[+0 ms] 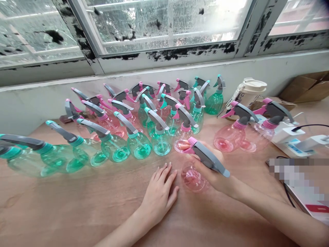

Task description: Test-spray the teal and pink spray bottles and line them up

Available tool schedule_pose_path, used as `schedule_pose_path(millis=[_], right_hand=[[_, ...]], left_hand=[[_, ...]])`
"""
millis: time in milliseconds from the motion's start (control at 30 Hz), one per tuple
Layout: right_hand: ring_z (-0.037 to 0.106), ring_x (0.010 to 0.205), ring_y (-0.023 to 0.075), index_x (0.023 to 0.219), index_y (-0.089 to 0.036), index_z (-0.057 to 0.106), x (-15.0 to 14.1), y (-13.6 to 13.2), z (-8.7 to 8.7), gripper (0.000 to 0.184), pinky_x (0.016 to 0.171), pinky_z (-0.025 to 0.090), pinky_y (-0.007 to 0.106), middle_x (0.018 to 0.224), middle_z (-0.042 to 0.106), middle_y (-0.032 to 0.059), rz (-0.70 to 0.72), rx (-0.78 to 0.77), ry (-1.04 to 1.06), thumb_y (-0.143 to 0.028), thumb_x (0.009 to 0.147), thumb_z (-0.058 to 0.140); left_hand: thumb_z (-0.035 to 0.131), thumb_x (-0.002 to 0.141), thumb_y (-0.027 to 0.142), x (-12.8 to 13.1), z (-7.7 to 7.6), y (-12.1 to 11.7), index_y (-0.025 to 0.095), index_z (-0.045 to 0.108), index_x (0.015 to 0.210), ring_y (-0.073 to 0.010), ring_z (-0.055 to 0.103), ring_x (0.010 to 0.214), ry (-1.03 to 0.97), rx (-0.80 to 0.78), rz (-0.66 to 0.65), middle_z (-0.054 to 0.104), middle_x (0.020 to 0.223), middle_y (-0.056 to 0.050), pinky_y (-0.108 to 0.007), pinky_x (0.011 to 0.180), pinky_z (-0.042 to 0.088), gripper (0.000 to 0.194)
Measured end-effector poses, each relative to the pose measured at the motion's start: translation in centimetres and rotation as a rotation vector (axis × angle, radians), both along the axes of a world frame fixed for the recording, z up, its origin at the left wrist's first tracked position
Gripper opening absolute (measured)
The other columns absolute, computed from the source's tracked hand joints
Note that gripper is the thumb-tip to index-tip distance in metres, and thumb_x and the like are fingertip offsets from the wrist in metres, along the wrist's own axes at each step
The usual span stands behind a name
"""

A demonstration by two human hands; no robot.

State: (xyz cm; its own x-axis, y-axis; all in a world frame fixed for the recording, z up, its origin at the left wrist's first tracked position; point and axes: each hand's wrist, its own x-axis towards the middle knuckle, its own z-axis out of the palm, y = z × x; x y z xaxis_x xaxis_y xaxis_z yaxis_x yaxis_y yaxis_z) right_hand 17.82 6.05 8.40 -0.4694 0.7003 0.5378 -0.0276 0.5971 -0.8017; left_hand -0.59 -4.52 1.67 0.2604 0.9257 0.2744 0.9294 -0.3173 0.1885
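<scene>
My right hand (209,166) is wrapped round the neck of a pink spray bottle (194,180) with a grey and pink trigger head, which stands close to the table's middle. Flat on the wooden table (102,209) lies my left hand (160,190), fingers stretched out, a little left of that bottle and holding nothing. Just behind the held bottle is another pink spray bottle (183,132). A row of green spray bottles (138,145) runs off to the left, and two pink spray bottles (230,137) stand to the right.
More pink and green bottles crowd toward the wall under the window (167,27). A white cup (249,91) and a cardboard box (305,85) are at the back right. A power strip (290,142) with plugs and cables lies at the right, near a partly blurred flat item (303,185).
</scene>
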Motion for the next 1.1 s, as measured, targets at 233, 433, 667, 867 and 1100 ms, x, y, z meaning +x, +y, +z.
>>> schedule_pose_path(millis=[233, 433, 667, 867, 1100], right_hand=[[0.062, 0.071, 0.0154, 0.095, -0.023, 0.06, 0.1, 0.0, 0.4, 0.007, 0.071, 0.054, 0.029, 0.075, 0.058, -0.0009, 0.004, 0.029, -0.03, -0.019, 0.092, 0.054], [0.059, 0.068, 0.0127, 0.091, -0.022, 0.057, 0.1, 0.3, 0.9, 0.005, 0.066, 0.051, 0.025, 0.081, 0.059, -0.0011, 0.007, -0.005, -0.062, -0.022, 0.088, 0.061], [0.036, 0.048, 0.0072, 0.066, -0.022, 0.037, -0.4, 0.2, 2.5, 0.034, 0.045, 0.035, 0.021, 0.058, 0.037, -0.0077, -0.002, 0.049, -0.062, -0.025, 0.088, 0.063], [0.039, 0.05, 0.0089, 0.066, -0.022, 0.04, -0.1, 0.0, 2.1, 0.028, 0.048, 0.036, 0.023, 0.06, 0.039, -0.006, -0.004, 0.114, -0.077, -0.019, 0.089, 0.056], [0.058, 0.065, 0.0128, 0.091, -0.022, 0.059, 0.3, 0.0, 1.1, 0.005, 0.062, 0.05, 0.025, 0.081, 0.062, 0.0002, 0.045, -0.002, -0.076, -0.026, 0.092, 0.057]], left_hand=[[0.05, 0.095, 0.026, 0.0, 0.1, 0.0, 0.015, 0.053, 0.132, -0.0314, 0.047, 0.133, -0.011, -0.001, -0.004, 0.051, 0.143, -0.018, -0.053, 0.106, 0.044, 0.038], [0.05, 0.095, 0.026, 0.1, 0.2, 0.0, 0.013, 0.054, 0.131, -0.0321, 0.047, 0.133, 0.002, -0.024, 0.003, 0.05, 0.143, -0.019, -0.054, 0.106, 0.044, 0.039], [0.05, 0.095, 0.025, 0.1, 0.1, 0.0, 0.015, 0.054, 0.132, -0.0316, 0.048, 0.133, -0.02, -0.006, 0.003, 0.052, 0.142, -0.018, -0.053, 0.106, 0.043, 0.039], [0.051, 0.094, 0.024, 0.1, 0.0, 0.0, 0.014, 0.055, 0.131, -0.0314, 0.047, 0.133, -0.033, 0.0, 0.0, 0.051, 0.143, -0.018, -0.053, 0.107, 0.043, 0.038], [0.052, 0.094, 0.025, 0.1, 0.3, 0.0, 0.013, 0.055, 0.13, -0.0329, 0.047, 0.133, -0.014, -0.024, 0.003, 0.05, 0.143, -0.019, -0.055, 0.105, 0.044, 0.038]])
